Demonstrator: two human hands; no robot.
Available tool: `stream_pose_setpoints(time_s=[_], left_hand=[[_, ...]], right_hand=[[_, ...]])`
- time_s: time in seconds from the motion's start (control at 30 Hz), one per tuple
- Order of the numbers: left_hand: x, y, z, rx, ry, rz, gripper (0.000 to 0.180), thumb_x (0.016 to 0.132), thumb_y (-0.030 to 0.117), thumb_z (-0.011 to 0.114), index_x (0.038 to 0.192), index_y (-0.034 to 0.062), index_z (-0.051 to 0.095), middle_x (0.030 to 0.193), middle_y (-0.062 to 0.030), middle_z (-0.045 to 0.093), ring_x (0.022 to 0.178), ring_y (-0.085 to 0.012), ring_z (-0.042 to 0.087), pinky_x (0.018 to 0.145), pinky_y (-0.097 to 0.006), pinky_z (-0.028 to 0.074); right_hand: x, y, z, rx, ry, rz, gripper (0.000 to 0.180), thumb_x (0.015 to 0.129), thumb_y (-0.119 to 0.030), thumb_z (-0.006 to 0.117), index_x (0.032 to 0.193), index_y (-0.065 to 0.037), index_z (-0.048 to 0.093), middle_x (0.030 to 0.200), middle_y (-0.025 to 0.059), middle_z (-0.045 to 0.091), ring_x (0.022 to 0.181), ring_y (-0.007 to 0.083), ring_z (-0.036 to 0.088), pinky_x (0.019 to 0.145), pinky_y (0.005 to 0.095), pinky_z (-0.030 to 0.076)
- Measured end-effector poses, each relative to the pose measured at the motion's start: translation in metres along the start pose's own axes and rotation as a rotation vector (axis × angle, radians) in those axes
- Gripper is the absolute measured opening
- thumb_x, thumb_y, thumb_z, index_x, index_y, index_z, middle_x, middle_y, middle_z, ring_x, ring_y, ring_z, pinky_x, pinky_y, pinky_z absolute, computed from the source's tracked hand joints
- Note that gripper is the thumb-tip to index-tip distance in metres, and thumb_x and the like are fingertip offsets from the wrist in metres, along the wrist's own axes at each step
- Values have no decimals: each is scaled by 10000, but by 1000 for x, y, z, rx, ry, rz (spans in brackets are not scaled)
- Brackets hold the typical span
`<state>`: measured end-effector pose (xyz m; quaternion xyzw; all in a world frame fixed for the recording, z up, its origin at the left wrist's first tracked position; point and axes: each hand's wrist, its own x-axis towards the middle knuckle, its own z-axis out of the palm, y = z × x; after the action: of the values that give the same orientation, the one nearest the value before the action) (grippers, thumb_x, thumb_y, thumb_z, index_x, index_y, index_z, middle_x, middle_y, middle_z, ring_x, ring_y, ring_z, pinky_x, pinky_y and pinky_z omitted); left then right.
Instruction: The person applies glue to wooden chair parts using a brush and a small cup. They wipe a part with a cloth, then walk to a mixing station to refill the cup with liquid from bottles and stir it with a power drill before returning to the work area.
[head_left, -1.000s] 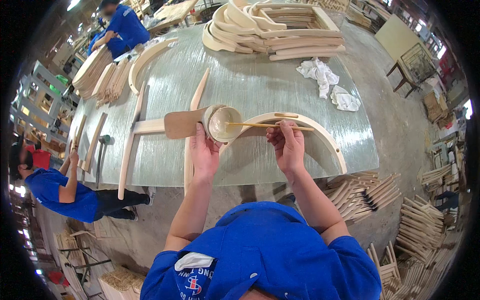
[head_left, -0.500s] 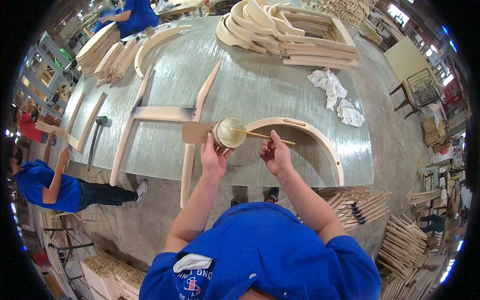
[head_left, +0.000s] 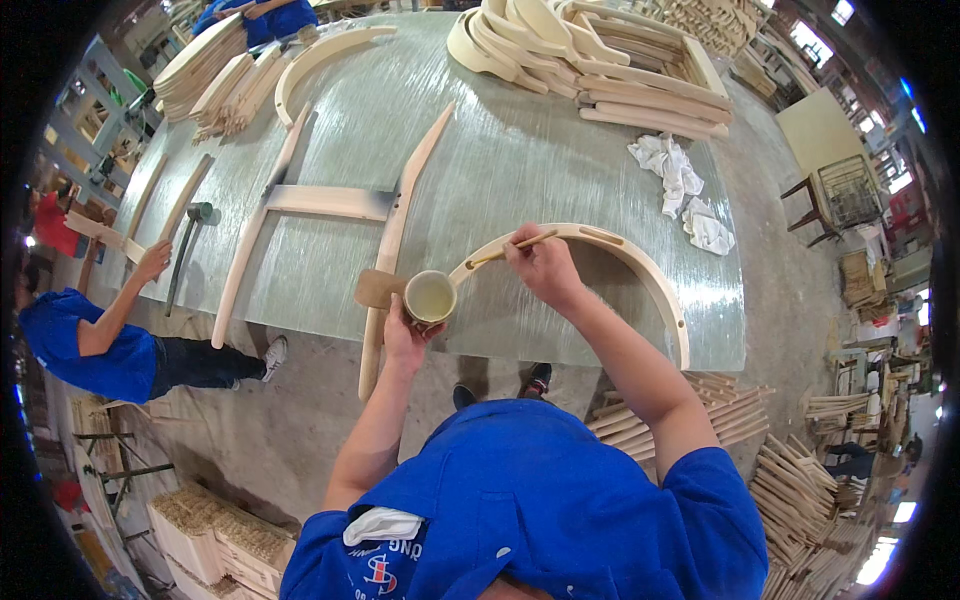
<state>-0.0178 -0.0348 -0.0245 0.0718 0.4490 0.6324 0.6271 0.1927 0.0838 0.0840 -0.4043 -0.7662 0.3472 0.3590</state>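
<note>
The right hand (head_left: 540,265) pinches a thin stick (head_left: 512,247) over the curved wood piece (head_left: 640,270) on the surface (head_left: 520,150); best to dab lightly and evenly. The left hand (head_left: 403,335) closes around a cup (head_left: 430,297) of pale glue, beside the curve's end.

A furniture workshop is seen: curved wooden chair parts (head_left: 590,60) are stacked at the workbench's (head_left: 520,160) far edge, wood bundles (head_left: 800,480) piled on the floor.

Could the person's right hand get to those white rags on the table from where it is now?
Probably yes. The right hand holds a thin stick over the curved wooden piece, and bare tabletop lies between it and the white rags; it may need a stretch.
</note>
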Motion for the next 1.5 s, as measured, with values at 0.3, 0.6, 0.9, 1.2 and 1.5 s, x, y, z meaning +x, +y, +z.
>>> stream_pose_setpoints(time_s=[0.3,0.6,0.9,1.2,1.5], left_hand=[[-1,-3,-2,-5,-8,-1,479,946,456,289,1174,78,476,1058,-90,578,903,-214,600,713,-378,528],[0,-2,-3,-1,-4,-3,478,945,453,291,1166,73,477,1069,-87,578,896,-217,604,709,-375,533],[1,0,-7,-44,-31,-38,464,949,436,291,1172,72,473,1088,-92,571,909,-224,601,708,-378,539],[-5,8,-6,-16,-23,-12,471,946,447,288,1173,77,472,1066,-87,581,904,-215,603,701,-377,542],[-41,58,31,43,-48,394,331,949,326,414,1157,78,482,1054,-57,600,900,-137,604,736,-316,507]], right_hand=[[14,-5,18,-186,-152,-130,123,818,-131,544,804,-20,492,669,170,560,640,343,563,586,401,437],[22,-20,29,-224,-211,-163,127,831,-139,526,810,-28,467,697,177,572,691,356,577,613,420,445],[25,-26,33,-266,-231,-72,137,837,-140,515,819,-15,463,702,189,566,708,375,567,622,425,441],[23,-31,31,-233,-241,-55,139,832,-145,525,832,-8,500,717,190,563,709,369,560,627,406,443],[-1,-89,-14,434,-55,-83,87,825,-60,588,800,12,547,685,45,580,628,96,563,568,254,455]])
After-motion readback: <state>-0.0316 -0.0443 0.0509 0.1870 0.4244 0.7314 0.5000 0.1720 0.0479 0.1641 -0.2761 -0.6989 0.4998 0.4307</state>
